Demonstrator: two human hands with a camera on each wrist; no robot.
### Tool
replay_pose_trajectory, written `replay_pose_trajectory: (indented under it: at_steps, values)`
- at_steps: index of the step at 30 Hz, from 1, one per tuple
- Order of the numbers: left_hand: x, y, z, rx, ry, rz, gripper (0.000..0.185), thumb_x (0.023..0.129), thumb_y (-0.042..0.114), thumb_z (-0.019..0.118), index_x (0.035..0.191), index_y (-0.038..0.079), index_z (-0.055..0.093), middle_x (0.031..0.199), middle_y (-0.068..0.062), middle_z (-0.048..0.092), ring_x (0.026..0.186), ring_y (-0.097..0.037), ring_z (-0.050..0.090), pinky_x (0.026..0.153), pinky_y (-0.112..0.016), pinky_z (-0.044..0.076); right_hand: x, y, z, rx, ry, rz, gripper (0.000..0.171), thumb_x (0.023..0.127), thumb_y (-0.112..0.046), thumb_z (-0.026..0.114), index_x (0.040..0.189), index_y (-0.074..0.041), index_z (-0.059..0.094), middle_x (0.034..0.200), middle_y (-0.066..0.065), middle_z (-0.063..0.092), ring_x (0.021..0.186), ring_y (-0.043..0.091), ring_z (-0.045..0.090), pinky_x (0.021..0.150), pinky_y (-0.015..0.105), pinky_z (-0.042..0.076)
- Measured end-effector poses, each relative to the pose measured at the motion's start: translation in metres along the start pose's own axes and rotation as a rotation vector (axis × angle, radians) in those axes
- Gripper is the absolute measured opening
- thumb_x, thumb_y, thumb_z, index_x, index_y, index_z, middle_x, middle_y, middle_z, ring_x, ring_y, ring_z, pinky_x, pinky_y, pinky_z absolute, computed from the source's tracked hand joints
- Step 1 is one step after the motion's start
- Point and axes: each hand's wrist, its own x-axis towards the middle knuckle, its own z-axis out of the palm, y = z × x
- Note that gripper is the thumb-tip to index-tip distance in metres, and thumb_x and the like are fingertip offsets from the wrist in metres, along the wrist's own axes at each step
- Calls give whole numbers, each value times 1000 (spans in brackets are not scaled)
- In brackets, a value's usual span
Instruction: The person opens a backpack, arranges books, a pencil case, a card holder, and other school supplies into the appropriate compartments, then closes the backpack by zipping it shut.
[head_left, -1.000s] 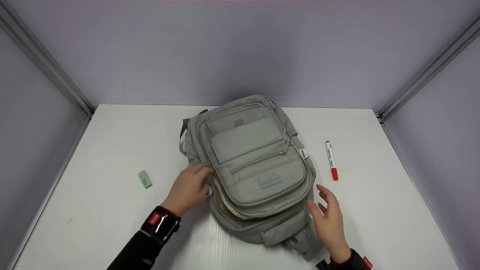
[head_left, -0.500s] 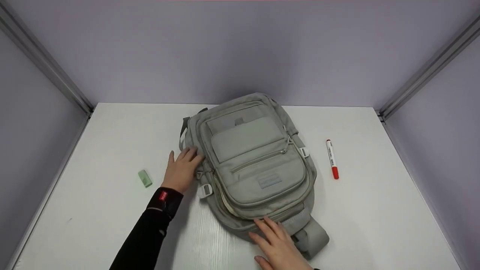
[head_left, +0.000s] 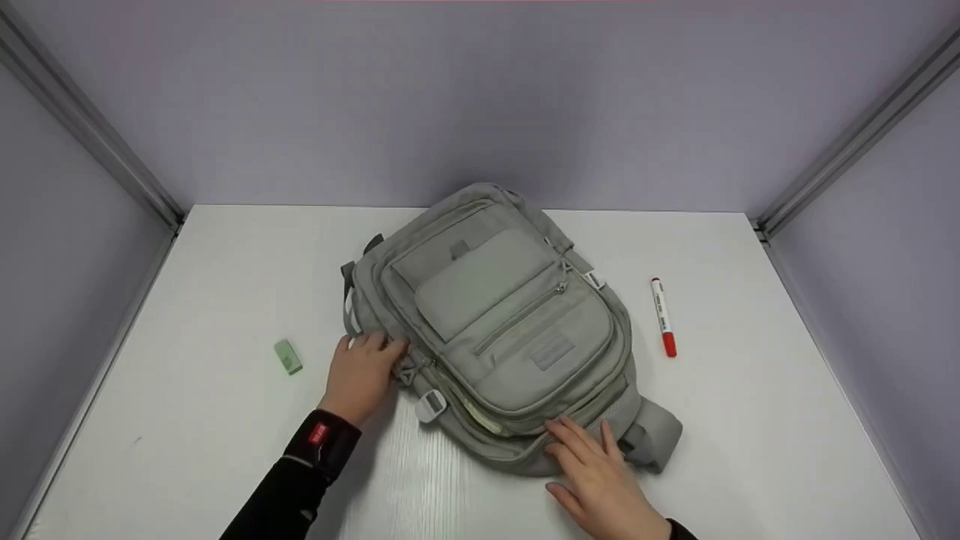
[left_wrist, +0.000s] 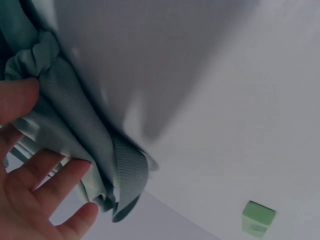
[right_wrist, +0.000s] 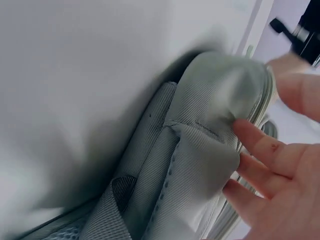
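A grey-green backpack lies front side up, tilted, at the middle of the white table. Along its lower left, a compartment's zip gapes and shows a pale lining. My left hand rests at the bag's left side, fingers loosely bent; the left wrist view has its fingertips against the side fabric. At the near end, my right hand touches the bag with spread fingers. In the right wrist view, three fingertips press into the padded fabric, the thumb standing apart.
A small light green block, like an eraser, lies left of the backpack. To the right is a white marker with a red cap. Grey-lilac panels wall the table at the back and both sides.
The backpack has turned counterclockwise, top to the left and near end to the right. My right hand came from its right side to the near end; my left let go near the zip.
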Motion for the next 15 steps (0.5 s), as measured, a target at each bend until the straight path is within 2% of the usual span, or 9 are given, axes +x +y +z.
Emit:
replay_pose_trajectory:
  at_steps: [2, 6, 9, 13, 15]
  values:
    - [-5, 5, -2, 7, 8, 18, 37, 79, 11, 76, 115, 15, 67, 100, -14, 69, 92, -36, 67, 85, -52, 50, -2, 9, -4, -8, 4, 30, 35, 80, -21, 81, 108, -11, 63, 141, 9, 57, 134, 35, 51, 97, 77, 34]
    - [-13, 17, -5, 15, 20, 55, 41, 74, 18, 82, 113, 16, 68, 102, -11, 72, 85, -32, 68, 79, -46, 50, -3, 29, -12, -6, -6, 114, 34, 80, -18, 81, 107, -11, 62, 142, 10, 56, 137, 36, 49, 102, 78, 27]
    - [-18, 25, -3, 32, 58, 89, 38, 74, 20, 82, 109, 16, 68, 103, -9, 73, 81, -30, 69, 76, -43, 50, -1, 44, -14, -7, -8, 169, 32, 80, -15, 81, 105, -9, 62, 143, 12, 56, 138, 39, 47, 106, 78, 22]
    - [-25, 37, 2, 49, 120, 127, 31, 74, 19, 81, 103, 14, 68, 92, -5, 72, 71, -26, 66, 68, -38, 47, 5, 63, -16, 5, -26, 226, 26, 82, -12, 79, 101, -8, 61, 145, 16, 53, 140, 42, 43, 109, 77, 17]
    - [-28, 43, 2, 54, 127, 141, 27, 75, 16, 79, 99, 13, 68, 86, -4, 70, 68, -25, 64, 65, -36, 46, 9, 70, -18, 11, -29, 237, 23, 83, -11, 77, 98, -10, 60, 145, 16, 53, 140, 44, 42, 108, 77, 20]
